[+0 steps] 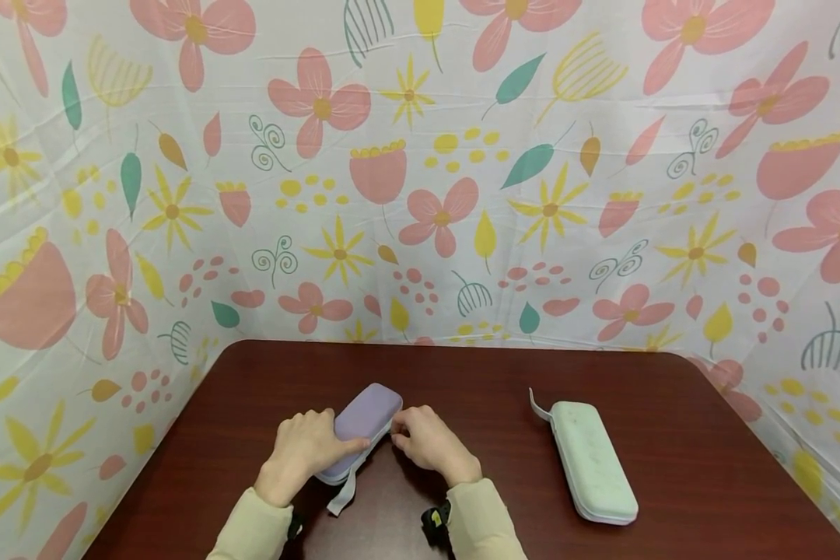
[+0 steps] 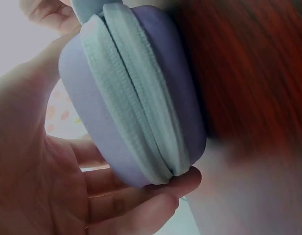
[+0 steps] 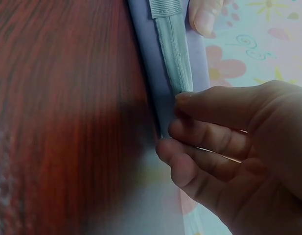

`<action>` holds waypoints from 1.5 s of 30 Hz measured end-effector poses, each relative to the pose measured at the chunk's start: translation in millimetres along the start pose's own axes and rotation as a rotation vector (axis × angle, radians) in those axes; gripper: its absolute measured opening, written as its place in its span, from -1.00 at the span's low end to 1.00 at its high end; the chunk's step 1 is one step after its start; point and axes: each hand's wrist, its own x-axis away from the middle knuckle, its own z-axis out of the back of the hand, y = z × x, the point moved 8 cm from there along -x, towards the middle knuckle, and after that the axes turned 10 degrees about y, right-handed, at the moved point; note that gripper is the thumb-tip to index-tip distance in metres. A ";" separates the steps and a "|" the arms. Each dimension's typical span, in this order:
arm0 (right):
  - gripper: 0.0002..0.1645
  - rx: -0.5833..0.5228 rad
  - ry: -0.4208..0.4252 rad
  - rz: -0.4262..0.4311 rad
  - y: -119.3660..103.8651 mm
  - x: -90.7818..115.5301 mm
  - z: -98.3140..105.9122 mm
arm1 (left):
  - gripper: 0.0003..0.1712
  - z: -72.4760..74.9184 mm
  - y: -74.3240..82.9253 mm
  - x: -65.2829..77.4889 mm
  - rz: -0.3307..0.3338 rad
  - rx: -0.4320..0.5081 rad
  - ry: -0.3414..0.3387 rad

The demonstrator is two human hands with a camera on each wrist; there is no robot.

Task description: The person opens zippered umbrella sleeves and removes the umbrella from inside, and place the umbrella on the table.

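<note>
A purple zippered hard case lies slanted on the table, its pale zipper band running round the side and a light strap at its near end. My left hand grips it across the top, thumb on one side and fingers round the other. On the case's right side my right hand pinches at the zipper between thumb and curled forefinger; the zipper pull is hidden by those fingers. In the right wrist view the zipper strip runs straight to the thumb tip. The two halves sit together in the left wrist view.
A pale green case of similar shape lies to the right, its strap pointing to the back left. Both stand on a dark red-brown table. Behind and at the sides hangs a flower-patterned cloth.
</note>
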 end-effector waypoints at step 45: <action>-0.87 -0.135 -0.141 0.124 -21.0 -0.1 -16.1 | -0.09 -1.7 2.7 3.3 0.020 0.030 -0.004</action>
